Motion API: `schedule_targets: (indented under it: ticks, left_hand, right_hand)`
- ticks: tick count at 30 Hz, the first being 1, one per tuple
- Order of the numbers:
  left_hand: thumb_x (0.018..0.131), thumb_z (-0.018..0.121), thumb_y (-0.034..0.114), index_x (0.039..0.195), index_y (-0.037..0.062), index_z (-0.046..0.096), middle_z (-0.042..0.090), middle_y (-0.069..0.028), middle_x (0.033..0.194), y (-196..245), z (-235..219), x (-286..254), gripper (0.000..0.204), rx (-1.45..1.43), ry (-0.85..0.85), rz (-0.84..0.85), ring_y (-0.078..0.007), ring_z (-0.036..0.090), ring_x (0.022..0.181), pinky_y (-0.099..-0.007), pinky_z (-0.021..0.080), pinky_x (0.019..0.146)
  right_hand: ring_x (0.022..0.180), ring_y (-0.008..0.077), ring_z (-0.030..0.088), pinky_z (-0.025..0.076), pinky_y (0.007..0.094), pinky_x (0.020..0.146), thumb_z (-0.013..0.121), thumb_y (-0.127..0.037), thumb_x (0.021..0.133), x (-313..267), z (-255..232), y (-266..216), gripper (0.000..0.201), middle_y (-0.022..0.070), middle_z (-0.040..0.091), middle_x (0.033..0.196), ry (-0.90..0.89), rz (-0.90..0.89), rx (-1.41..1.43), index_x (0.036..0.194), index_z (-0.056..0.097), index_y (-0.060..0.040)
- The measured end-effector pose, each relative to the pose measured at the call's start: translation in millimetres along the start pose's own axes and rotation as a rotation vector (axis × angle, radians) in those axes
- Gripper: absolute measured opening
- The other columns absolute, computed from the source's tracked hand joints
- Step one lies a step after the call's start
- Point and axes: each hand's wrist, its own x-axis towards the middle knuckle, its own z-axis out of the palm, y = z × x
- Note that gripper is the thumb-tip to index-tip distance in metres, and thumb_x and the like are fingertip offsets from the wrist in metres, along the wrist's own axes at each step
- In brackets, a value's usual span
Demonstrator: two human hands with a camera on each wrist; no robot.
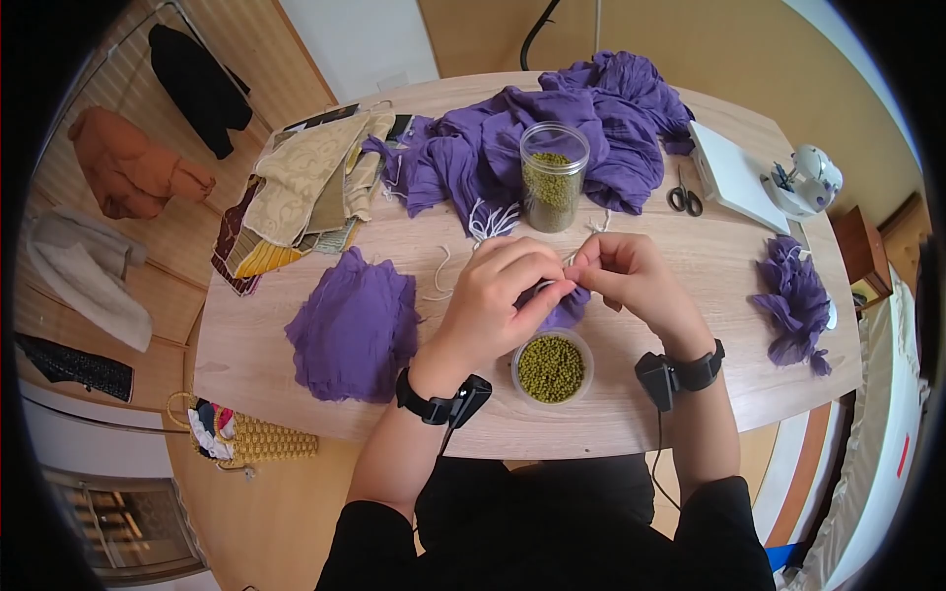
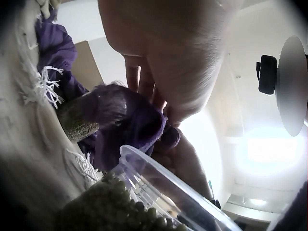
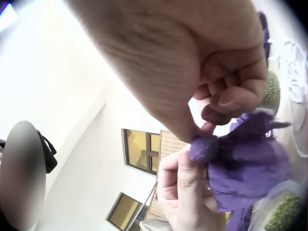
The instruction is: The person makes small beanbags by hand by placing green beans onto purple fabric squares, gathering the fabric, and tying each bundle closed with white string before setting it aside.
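Note:
Above the table my left hand (image 1: 503, 295) and right hand (image 1: 641, 281) meet at the fingertips over a piece of purple cloth (image 1: 567, 308). In the right wrist view the cloth is gathered into a small round knob (image 3: 204, 148), and the rest hangs below like a skirt. My left thumb and fingers pinch the cloth at the knob. The right thumb and index finger pinch at the gathered neck, where a bit of white string shows in the head view. Just below the cloth stands a clear tub of green beans (image 1: 552, 369).
A clear jar (image 1: 554, 177), partly filled with green beans, stands before heaped purple fabric (image 1: 631, 128). White strings (image 1: 493, 222) lie near it. Purple cloth pieces (image 1: 355, 325) and patterned fabric samples (image 1: 305, 187) lie left; scissors (image 1: 684, 192), a sewing machine (image 1: 813, 182) and bunched purple cloth (image 1: 794, 303) right.

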Motion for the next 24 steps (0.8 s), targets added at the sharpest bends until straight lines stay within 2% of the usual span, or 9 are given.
schedule_targets:
  ticks: [4,14,16,20,23,24]
  left_hand:
    - [0.085,0.084,0.006,0.09,0.0047,0.07,0.073,-0.0079,0.09,-2,0,-2,0.015,0.001,0.025,-0.067,-0.027,0.069,0.085,-0.0367,0.05,0.082]
    - [0.084,0.086,0.004,0.088,0.0033,0.074,0.071,-0.0066,0.085,0,0,-2,0.013,0.026,0.078,-0.062,-0.0226,0.068,0.079,-0.0335,0.051,0.074]
    - [0.084,0.085,0.0,0.09,0.0019,0.076,0.071,-0.0071,0.085,2,4,-4,0.011,-0.089,0.145,-0.195,-0.0193,0.068,0.08,-0.0308,0.052,0.072]
    - [0.084,0.084,-0.003,0.092,0.0008,0.077,0.072,-0.0074,0.087,1,4,-6,0.011,-0.102,0.126,-0.249,-0.0168,0.068,0.08,-0.0289,0.053,0.072]
    - [0.084,0.084,-0.004,0.09,0.0004,0.077,0.072,-0.0069,0.088,-2,4,-7,0.01,-0.123,0.164,-0.261,-0.0161,0.068,0.082,-0.0284,0.052,0.072]
    - [0.084,0.084,-0.002,0.088,0.0008,0.076,0.071,-0.0065,0.086,-1,4,-5,0.01,-0.153,0.198,-0.254,-0.0165,0.068,0.077,-0.029,0.052,0.069]
  right_hand:
    - [0.064,-0.0002,0.053,0.04,0.0189,0.055,0.076,-0.014,0.098,-1,0,2,0.012,-0.0057,0.068,0.078,-0.021,-0.017,0.071,0.101,0.076,-0.0031]
    - [0.064,0.0012,0.055,0.044,0.0194,0.057,0.072,-0.01,0.098,-1,3,-1,0.014,-0.0036,0.071,0.079,-0.02,-0.029,0.149,0.105,0.081,-0.0017]
    - [0.064,0.0013,0.055,0.044,0.0194,0.057,0.072,-0.01,0.098,-2,6,-5,0.015,-0.0034,0.072,0.08,-0.014,-0.023,0.104,0.106,0.082,-0.0018]
    - [0.065,0.0014,0.056,0.045,0.0198,0.057,0.072,-0.009,0.098,1,14,0,0.016,-0.0031,0.074,0.083,0.001,-0.047,0.026,0.109,0.082,-0.0017]
    - [0.067,0.0018,0.057,0.046,0.0203,0.059,0.073,-0.009,0.098,2,18,4,0.017,-0.002,0.075,0.086,0.015,-0.071,0.086,0.111,0.082,-0.002]
    - [0.067,0.0018,0.057,0.046,0.0203,0.059,0.073,-0.009,0.098,3,19,6,0.017,-0.002,0.075,0.086,0.014,-0.072,0.086,0.111,0.082,-0.002]
